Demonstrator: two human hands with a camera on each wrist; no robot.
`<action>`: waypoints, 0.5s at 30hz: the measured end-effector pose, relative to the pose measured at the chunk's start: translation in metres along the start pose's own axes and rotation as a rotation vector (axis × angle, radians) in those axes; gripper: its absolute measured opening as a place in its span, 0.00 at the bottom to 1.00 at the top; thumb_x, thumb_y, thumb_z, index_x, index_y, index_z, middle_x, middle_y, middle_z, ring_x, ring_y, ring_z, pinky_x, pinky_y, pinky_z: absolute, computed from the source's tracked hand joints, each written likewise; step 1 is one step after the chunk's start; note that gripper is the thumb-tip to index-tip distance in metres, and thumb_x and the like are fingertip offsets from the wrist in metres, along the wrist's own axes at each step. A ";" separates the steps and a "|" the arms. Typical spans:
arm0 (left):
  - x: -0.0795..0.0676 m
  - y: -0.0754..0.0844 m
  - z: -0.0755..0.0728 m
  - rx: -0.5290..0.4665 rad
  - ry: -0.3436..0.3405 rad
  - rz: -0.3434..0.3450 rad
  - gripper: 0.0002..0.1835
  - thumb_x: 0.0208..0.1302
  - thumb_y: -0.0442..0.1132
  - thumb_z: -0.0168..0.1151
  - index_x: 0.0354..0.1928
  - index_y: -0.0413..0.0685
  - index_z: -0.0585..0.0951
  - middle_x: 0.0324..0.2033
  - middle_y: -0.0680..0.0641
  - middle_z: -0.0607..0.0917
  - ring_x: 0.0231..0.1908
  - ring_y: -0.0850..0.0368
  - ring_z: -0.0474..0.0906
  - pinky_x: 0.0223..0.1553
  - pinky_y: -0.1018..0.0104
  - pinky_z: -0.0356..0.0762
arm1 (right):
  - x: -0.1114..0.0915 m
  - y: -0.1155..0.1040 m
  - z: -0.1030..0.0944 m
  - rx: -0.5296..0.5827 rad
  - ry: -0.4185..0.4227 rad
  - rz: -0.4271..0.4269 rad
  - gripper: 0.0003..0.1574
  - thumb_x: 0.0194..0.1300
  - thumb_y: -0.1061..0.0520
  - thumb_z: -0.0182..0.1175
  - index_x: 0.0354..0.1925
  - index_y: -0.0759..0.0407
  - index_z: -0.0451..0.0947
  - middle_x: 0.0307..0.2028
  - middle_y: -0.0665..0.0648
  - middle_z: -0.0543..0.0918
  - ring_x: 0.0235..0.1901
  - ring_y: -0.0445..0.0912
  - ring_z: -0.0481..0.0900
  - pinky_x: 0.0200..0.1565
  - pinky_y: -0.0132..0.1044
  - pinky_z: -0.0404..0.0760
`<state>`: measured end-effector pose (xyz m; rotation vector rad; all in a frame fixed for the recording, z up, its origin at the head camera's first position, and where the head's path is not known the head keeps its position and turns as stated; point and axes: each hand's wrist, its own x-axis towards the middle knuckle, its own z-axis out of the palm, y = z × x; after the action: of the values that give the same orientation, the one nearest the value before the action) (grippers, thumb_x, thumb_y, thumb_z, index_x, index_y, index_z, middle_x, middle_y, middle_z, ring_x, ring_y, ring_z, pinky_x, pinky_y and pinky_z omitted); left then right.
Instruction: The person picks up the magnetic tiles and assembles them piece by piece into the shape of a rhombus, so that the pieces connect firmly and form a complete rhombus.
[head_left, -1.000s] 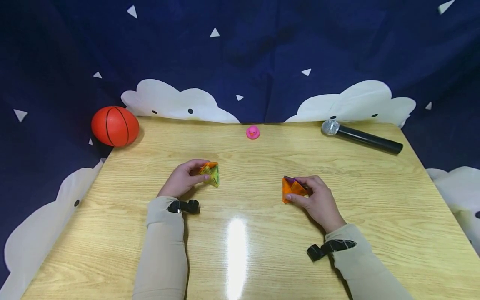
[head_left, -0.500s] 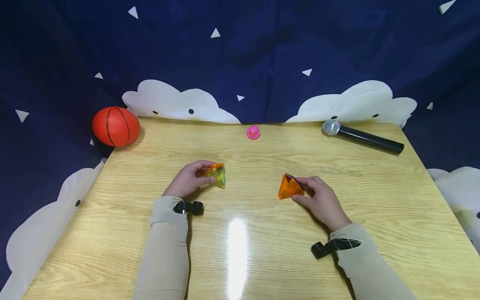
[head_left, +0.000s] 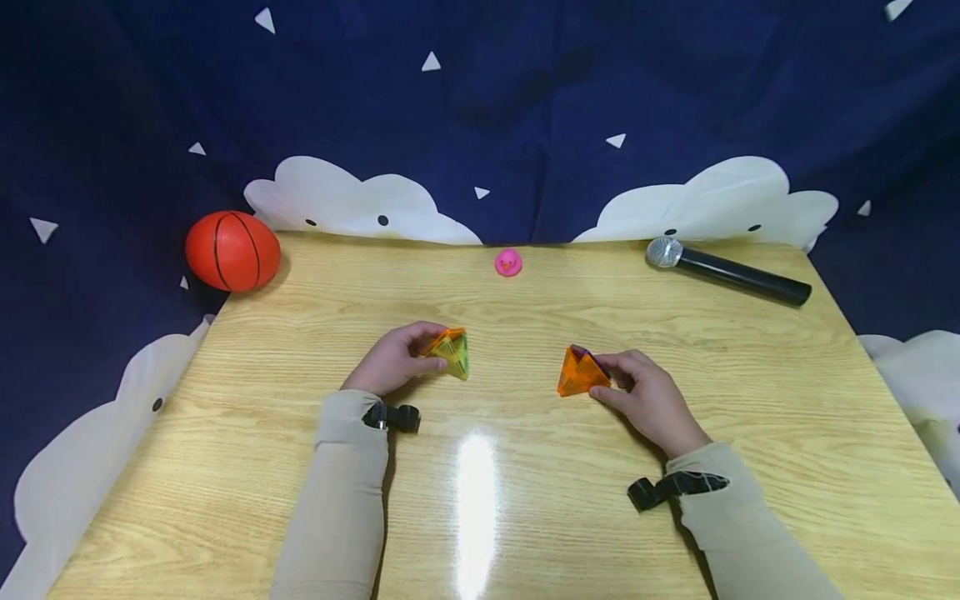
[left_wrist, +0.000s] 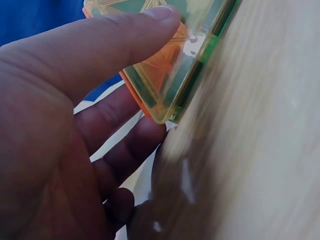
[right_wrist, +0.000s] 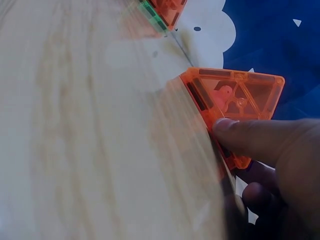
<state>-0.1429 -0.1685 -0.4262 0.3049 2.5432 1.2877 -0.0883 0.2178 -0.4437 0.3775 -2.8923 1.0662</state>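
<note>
Left of the table's middle, my left hand pinches a pyramid of translucent magnetic tiles in yellow, green and orange. In the left wrist view the thumb lies across the yellow tile, with fingers behind the orange side. Across a gap to the right, my right hand holds an orange and purple magnetic-tile pyramid between thumb and fingers. The right wrist view shows the thumb on its orange tile, close over the table. The other pyramid's green edge appears beyond it.
A pink rubber duck sits at the table's back edge. The red ball with black lines is at the back left corner, and a black microphone lies at the back right. Behind hangs a dark blue cloud-patterned curtain.
My left hand has carried its pyramid to the right, toward the other one. The right hand's pyramid has turned, showing a broad orange face, and shifted slightly left.
</note>
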 end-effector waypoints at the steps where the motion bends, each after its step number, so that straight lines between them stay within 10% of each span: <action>1: 0.001 0.001 0.001 0.001 -0.001 0.003 0.26 0.59 0.41 0.75 0.60 0.56 0.81 0.51 0.50 0.82 0.47 0.50 0.74 0.52 0.55 0.71 | 0.000 0.000 0.000 0.001 0.001 -0.001 0.28 0.61 0.56 0.73 0.58 0.60 0.81 0.41 0.54 0.79 0.35 0.47 0.69 0.36 0.40 0.68; 15: 0.004 0.014 0.023 0.074 -0.014 0.028 0.27 0.58 0.45 0.76 0.61 0.60 0.80 0.51 0.53 0.83 0.46 0.52 0.75 0.51 0.55 0.73 | 0.000 0.001 -0.001 0.029 -0.003 0.010 0.25 0.62 0.56 0.71 0.57 0.57 0.81 0.39 0.52 0.78 0.34 0.47 0.69 0.35 0.39 0.67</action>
<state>-0.1381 -0.1415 -0.4285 0.3647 2.5875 1.1985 -0.0882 0.2192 -0.4434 0.3657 -2.8871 1.1115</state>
